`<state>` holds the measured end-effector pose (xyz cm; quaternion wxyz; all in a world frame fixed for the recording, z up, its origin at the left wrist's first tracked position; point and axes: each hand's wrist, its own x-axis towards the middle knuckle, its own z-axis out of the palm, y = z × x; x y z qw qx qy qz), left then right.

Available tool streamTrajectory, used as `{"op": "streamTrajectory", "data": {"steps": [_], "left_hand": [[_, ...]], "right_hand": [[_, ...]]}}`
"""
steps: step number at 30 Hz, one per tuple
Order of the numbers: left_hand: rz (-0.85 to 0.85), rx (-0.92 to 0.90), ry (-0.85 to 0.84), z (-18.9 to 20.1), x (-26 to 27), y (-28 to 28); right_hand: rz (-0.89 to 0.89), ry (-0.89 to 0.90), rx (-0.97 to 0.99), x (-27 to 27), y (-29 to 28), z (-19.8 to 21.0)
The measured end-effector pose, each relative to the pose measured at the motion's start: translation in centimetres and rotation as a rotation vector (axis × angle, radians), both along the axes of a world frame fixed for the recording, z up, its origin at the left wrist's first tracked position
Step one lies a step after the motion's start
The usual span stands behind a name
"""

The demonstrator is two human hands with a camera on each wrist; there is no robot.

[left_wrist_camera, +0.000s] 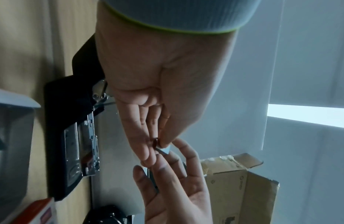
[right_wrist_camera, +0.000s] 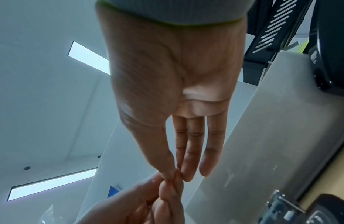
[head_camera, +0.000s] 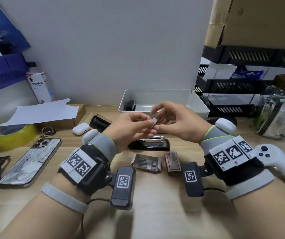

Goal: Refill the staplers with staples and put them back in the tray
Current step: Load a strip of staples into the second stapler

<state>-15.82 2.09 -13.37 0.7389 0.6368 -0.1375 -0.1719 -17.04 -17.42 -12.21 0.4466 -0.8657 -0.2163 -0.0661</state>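
Two hands meet at the centre of the head view, raised above the desk. The left hand (head_camera: 131, 125) pinches a short staple strip (head_camera: 153, 124) between thumb and fingertips; the right hand (head_camera: 176, 121) touches the same strip with thumb and forefinger, its other fingers nearly straight. Whether the right hand truly pinches it cannot be told.

Directly below the grip, toward the bottom of the frame, an open stapler (head_camera: 149, 144) lies flat on the desk, metal channel facing up, its long axis running left to right. The strip looks tilted, not yet lined up with that channel. Judging from this, the strip must come down and turn parallel to the channel; both hands are about equally near.

Below the stapler sit an open staple box (head_camera: 146, 163) and a closed red box (head_camera: 172, 163); its print is too small to read. A white tray (head_camera: 198, 107) stands beyond the hands with one black stapler (head_camera: 130, 105) inside, at its left end. Another black stapler (head_camera: 99, 121) lies left of the hands. At the upper left, a bottle (head_camera: 38, 87) bears Chinese characters, not clearly legible.
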Motion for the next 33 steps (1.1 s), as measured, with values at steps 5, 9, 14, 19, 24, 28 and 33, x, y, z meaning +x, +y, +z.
{"op": "streamTrajectory", "data": {"steps": [5, 9, 14, 19, 24, 28, 33], "left_hand": [[0.000, 0.155, -0.064, -1.6, 0.2, -0.5], [0.036, 0.220, -0.091, -2.3, 0.4, -0.7], [-0.062, 0.702, -0.343, -1.9, 1.2, 0.1], [-0.310, 1.035, -0.466, -0.5, 0.2, 0.0], [-0.356, 1.171, -0.506, -0.5, 0.0, 0.1], [-0.374, 1.237, -0.538, -0.4, 0.0, 0.3], [-0.400, 1.307, -0.568, -0.7, 0.1, 0.2]], "right_hand": [[-0.006, -0.018, -0.034, 0.0, -0.2, -2.2], [-0.083, 0.070, 0.035, 1.2, -1.0, -3.6], [-0.242, 0.137, -0.008, 2.4, -1.9, -5.4], [-0.177, 0.204, -0.028, 2.5, -1.2, -6.2], [-0.164, 0.216, 0.028, 2.3, -0.9, -6.2], [-0.172, 0.212, 0.028, 2.3, -0.8, -6.5], [-0.189, 0.228, 0.058, 2.4, -0.9, -6.7]]}}
